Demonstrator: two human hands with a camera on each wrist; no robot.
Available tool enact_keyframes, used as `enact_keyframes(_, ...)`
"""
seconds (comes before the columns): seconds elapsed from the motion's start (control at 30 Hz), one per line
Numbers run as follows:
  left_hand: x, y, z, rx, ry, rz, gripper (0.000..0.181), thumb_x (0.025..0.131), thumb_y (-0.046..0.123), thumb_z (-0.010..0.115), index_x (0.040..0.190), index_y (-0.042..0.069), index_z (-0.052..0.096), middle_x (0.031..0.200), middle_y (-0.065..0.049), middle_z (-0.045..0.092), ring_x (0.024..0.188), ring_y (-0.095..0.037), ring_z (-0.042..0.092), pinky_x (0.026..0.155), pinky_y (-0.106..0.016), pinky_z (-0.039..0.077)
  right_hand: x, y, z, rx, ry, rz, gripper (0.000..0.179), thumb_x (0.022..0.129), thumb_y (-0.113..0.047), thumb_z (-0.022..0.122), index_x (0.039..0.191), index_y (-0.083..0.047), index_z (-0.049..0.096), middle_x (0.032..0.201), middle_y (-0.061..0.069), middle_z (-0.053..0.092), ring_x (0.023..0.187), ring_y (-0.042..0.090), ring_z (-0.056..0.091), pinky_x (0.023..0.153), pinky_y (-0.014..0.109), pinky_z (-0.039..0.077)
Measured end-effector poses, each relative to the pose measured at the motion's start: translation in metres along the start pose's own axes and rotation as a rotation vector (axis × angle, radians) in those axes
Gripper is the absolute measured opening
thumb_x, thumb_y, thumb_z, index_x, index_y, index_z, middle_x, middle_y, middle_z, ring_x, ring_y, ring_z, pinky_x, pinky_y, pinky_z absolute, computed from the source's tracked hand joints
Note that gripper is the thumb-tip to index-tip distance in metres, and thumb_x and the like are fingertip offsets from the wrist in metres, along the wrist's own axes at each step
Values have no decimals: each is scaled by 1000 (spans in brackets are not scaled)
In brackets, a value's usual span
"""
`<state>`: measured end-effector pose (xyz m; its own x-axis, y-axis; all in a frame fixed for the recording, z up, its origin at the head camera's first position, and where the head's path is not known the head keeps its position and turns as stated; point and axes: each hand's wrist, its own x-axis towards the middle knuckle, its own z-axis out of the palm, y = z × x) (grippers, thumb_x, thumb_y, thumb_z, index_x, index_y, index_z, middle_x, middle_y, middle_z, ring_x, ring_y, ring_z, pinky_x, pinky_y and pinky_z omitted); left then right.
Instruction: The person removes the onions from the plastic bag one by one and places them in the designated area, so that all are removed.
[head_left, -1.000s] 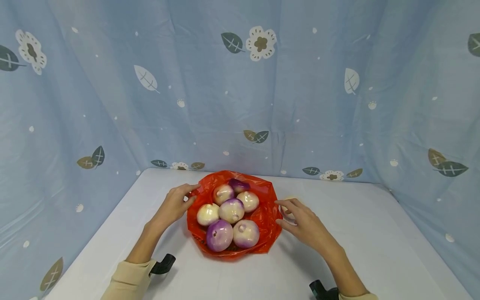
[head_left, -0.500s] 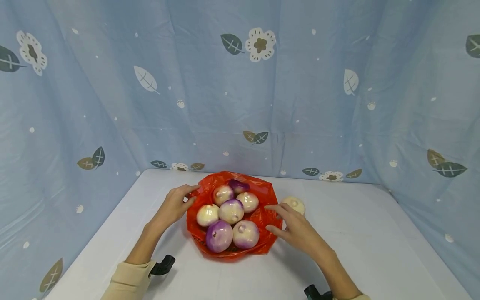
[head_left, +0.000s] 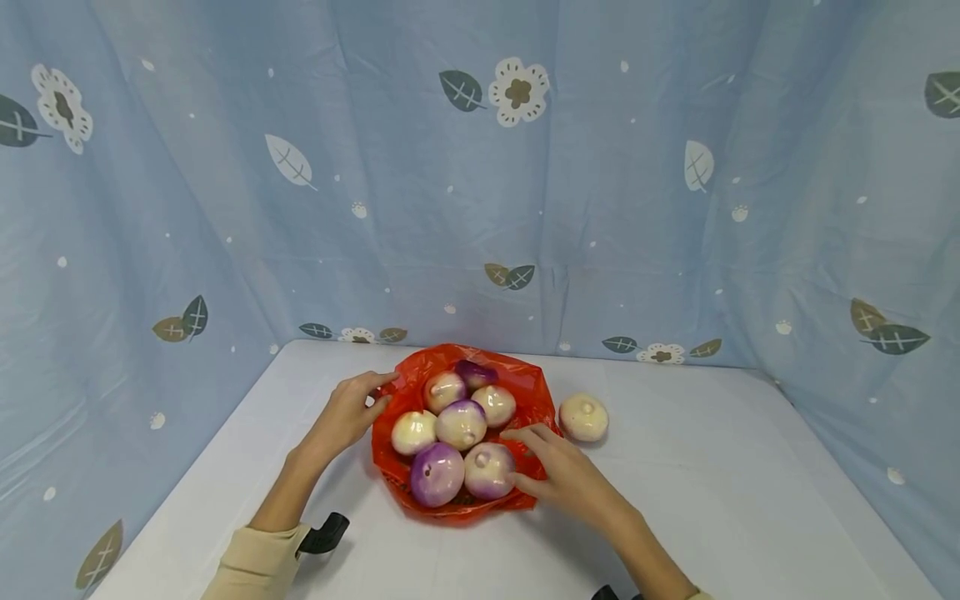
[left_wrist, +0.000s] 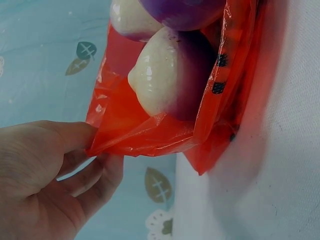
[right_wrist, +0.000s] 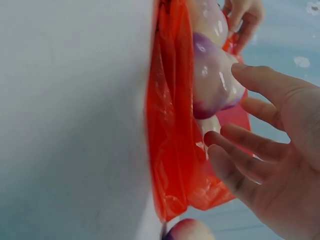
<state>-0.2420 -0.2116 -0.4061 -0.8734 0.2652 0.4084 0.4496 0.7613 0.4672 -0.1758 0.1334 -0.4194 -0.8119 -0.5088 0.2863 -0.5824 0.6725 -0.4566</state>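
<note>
A red plastic bag (head_left: 536,392) lies wide-mouthed on the table, holding several glossy white-and-purple turnips (head_left: 462,423). My left hand (head_left: 347,412) pinches the bag's rim at its left side, between thumb and fingers in the left wrist view. My right hand (head_left: 566,475) reaches over the bag's right side, fingers spread and holding nothing. In the right wrist view its fingertips are close to the nearest turnip (right_wrist: 212,75); whether they touch it I cannot tell. Outside the bag, to its right, sits one pale turnip (head_left: 583,417).
A white cloth covers the table (head_left: 720,467). Behind it and at both sides hangs a blue curtain (head_left: 600,167) with leaf and flower prints. A black wrist device (head_left: 324,534) is on the left forearm.
My right hand has moved left and nearer, away from the loose turnip and over the bag, uncovering that turnip. My left hand has stayed at the bag's rim.
</note>
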Motion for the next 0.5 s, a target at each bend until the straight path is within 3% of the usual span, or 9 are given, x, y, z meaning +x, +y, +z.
enact_keyframes(0.5, -1, 2, -1, 0, -2, -1, 38, 85, -1, 70, 123, 4, 68, 99, -11, 72, 81, -20, 64, 65, -22, 52, 0, -5, 14, -48, -46, 32, 51, 85, -42, 74, 131, -29, 57, 120, -6, 61, 107, 14, 63, 92, 40, 55)
